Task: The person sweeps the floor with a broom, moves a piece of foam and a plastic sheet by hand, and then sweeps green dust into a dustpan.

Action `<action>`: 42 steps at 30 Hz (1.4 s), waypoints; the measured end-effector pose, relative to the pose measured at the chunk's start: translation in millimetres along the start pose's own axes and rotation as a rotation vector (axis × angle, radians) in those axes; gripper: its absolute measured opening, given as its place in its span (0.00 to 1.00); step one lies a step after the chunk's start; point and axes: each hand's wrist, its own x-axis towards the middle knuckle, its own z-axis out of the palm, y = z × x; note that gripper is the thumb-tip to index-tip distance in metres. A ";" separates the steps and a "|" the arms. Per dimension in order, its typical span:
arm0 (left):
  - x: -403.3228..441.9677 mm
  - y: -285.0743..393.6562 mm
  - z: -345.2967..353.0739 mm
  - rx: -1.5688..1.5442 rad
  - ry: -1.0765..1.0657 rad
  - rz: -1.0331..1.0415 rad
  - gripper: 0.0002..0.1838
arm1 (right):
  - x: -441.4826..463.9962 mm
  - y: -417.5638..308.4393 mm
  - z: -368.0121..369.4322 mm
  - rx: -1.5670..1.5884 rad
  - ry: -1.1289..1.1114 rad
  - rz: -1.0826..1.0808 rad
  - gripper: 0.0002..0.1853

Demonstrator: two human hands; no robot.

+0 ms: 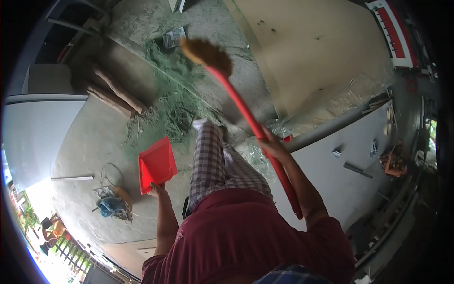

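My left hand (157,190) is closed on the short handle of a red dustpan (162,158), held out at my left with its tray pointing forward. In my right hand (274,146) is a broom (235,100), its long red handle slanting from beside my right arm up to the forward left. The broom's brown bristles (208,54) are at the far end, slightly blurred; whether they touch the floor I cannot tell. Greenish dust and debris (177,111) lie on the concrete between the dustpan and the bristles, near my feet. A clear plastic piece (174,37) lies beside the bristles.
Brown log-like pieces (116,90) lie ahead on the left. A large tan board (321,47) and crumpled clear plastic (331,106) are at the right, near a grey panel (331,165) bearing small items. A blue plastic bundle (112,207) sits at the left.
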 end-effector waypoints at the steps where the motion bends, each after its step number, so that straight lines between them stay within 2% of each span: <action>1: -1.6 2.0 4.3 -0.001 -0.001 0.005 0.31 | -6.9 -1.8 -15.6 0.014 0.106 0.058 0.29; 3: -6.2 5.1 17.6 0.048 -0.035 0.009 0.30 | -11.1 -5.0 -54.7 0.101 0.157 0.010 0.32; 5: -14.9 15.4 41.9 0.067 -0.079 0.011 0.30 | 2.3 -3.0 -97.6 0.061 0.353 0.013 0.31; 7: -20.4 21.9 74.3 0.087 -0.123 0.014 0.30 | 27.5 11.7 -157.3 0.106 0.450 0.008 0.31; 9: -26.1 21.5 98.3 0.063 -0.235 0.022 0.29 | 63.1 22.1 -223.5 0.246 0.579 -0.019 0.26; 11: -39.5 31.0 115.7 0.110 -0.216 0.021 0.28 | 106.4 30.7 -299.8 0.282 0.576 -0.058 0.14; 14: -56.3 37.3 129.2 0.136 -0.223 0.011 0.25 | 159.1 24.1 -391.8 0.350 0.564 0.036 0.13; 16: -59.6 39.3 137.6 0.134 -0.235 -0.052 0.24 | 195.1 33.9 -438.1 0.372 0.453 0.207 0.13; 18: -65.4 40.7 147.3 0.137 -0.229 -0.053 0.24 | 217.8 8.3 -417.3 0.390 0.474 0.158 0.13; 20: -76.8 47.2 162.6 0.140 -0.224 -0.054 0.24 | 239.9 -17.9 -385.2 0.254 0.366 0.114 0.13; 22: -92.0 58.1 180.4 0.111 -0.142 0.003 0.25 | 260.2 -28.0 -332.3 0.195 0.404 0.056 0.13; 24: -96.4 63.1 195.9 0.111 -0.139 -0.018 0.25 | 265.3 -48.9 -282.9 0.058 0.437 0.138 0.14; 26: -107.2 70.5 211.0 0.111 -0.135 -0.039 0.26 | 256.5 -70.6 -237.5 0.137 0.267 0.031 0.15; 30: -134.8 98.4 249.6 0.074 -0.158 -0.024 0.23 | 207.4 -136.3 -166.5 0.194 -0.037 0.137 0.21; 31: -140.6 103.5 259.8 0.055 -0.162 -0.003 0.22 | 201.8 -142.9 -156.4 0.192 -0.037 0.137 0.21; 33: -135.1 107.3 278.4 0.032 -0.186 -0.001 0.22 | 191.7 -153.1 -141.3 0.228 -0.198 0.127 0.25; 36: -130.3 112.8 295.6 0.036 -0.228 -0.027 0.21 | 156.1 -168.5 -133.3 0.235 -0.242 0.069 0.24; 40: -142.3 121.7 311.7 0.122 -0.259 -0.025 0.20 | 127.4 -161.5 -142.0 0.330 -0.145 0.196 0.24; 42: -150.4 123.3 307.9 0.130 -0.240 -0.039 0.20 | 152.6 -117.4 -152.2 0.295 -0.110 0.233 0.24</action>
